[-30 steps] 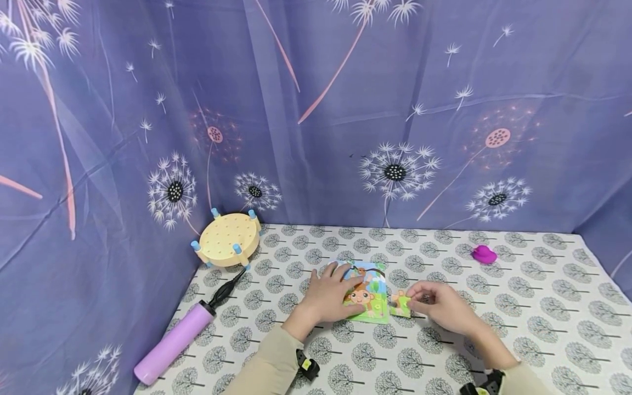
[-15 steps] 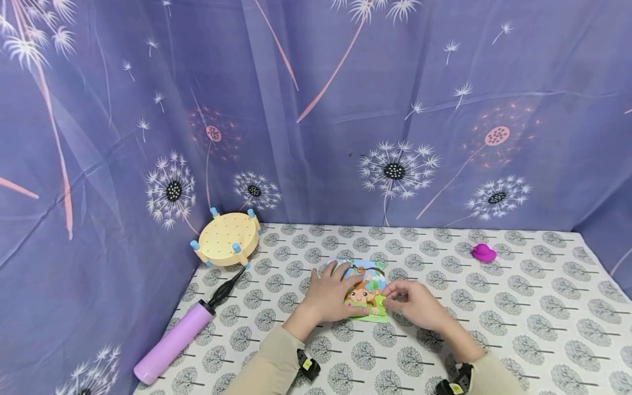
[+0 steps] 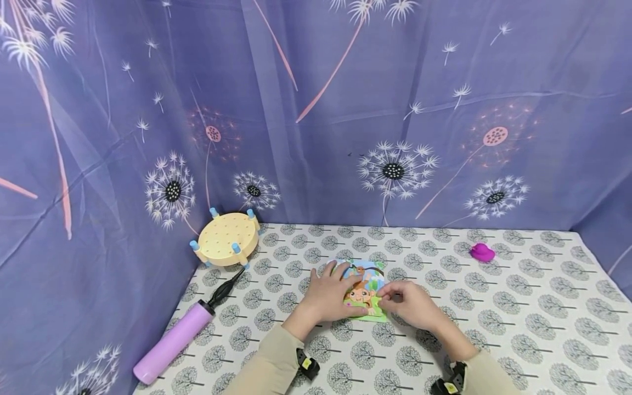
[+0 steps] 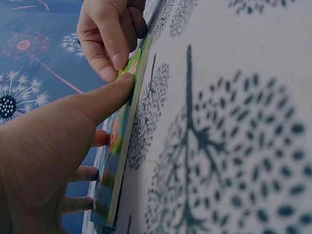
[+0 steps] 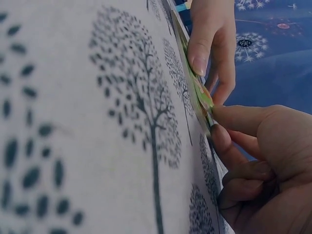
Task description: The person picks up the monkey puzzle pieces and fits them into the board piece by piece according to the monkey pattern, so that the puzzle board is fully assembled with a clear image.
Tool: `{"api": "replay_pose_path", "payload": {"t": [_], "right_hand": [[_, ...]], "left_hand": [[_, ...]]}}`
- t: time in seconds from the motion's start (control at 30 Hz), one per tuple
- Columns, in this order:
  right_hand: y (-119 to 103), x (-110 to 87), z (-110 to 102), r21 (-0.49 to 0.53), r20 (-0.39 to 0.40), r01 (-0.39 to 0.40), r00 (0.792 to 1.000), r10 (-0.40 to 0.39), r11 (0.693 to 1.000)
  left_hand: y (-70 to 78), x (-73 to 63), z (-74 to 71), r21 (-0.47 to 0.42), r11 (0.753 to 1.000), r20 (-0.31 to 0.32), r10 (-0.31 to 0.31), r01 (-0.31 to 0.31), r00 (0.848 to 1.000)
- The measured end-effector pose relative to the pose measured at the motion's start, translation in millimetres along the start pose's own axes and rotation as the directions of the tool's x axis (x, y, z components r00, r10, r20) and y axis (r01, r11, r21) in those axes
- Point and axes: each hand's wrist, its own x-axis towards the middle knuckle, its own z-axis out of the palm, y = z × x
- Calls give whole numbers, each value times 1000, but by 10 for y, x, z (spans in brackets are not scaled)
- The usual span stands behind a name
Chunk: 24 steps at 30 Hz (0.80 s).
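A flat jigsaw puzzle board (image 3: 376, 269) printed with a cartoon monkey lies on the patterned cloth. My left hand (image 3: 327, 296) rests spread over its left side, thumb along the lower part and fingers reaching across the top. In the left wrist view the left thumb (image 4: 114, 95) presses near the board's edge. At the board's lower right, my right hand (image 3: 415, 306) pinches a green puzzle piece (image 5: 205, 101) between thumb and forefinger. This piece sits over the board, slightly tilted in the right wrist view. Part of the picture is hidden under the left hand.
A purple hand pump (image 3: 175, 341) with a black nozzle lies at the left. Behind it, a round yellow pegged stand (image 3: 228, 238) with blue tips leans near the curtain (image 3: 316, 137). A magenta rubber duck (image 3: 483, 253) sits at the back right of the cloth (image 3: 518, 329).
My right hand has moved left, bringing the puzzle piece from beside the board onto its lower right corner. The left hand has stayed in place on the board.
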Motion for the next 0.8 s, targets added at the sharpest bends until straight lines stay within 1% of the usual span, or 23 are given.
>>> {"api": "replay_pose_path", "payload": {"t": [0.3, 0.5, 0.6, 0.7, 0.8], "right_hand": [[-15, 31, 48, -55, 13, 20, 1000, -20, 998], [-24, 37, 79, -56, 6, 10, 1000, -10, 998], [-28, 35, 83, -49, 3, 13, 1000, -13, 999], [-16, 38, 75, -38, -4, 25, 1000, -25, 999], [-9, 41, 36, -28, -46, 32, 998, -33, 999]], "left_hand": [[-30, 4, 13, -1, 1000, 8, 10, -10, 1000], [-18, 3, 24, -7, 1000, 4, -4, 4, 1000], [-2, 10, 35, -5, 1000, -14, -11, 11, 1000], [-7, 23, 42, 15, 1000, -33, 3, -2, 999], [-51, 43, 34, 8, 1000, -62, 24, -24, 998]]}}
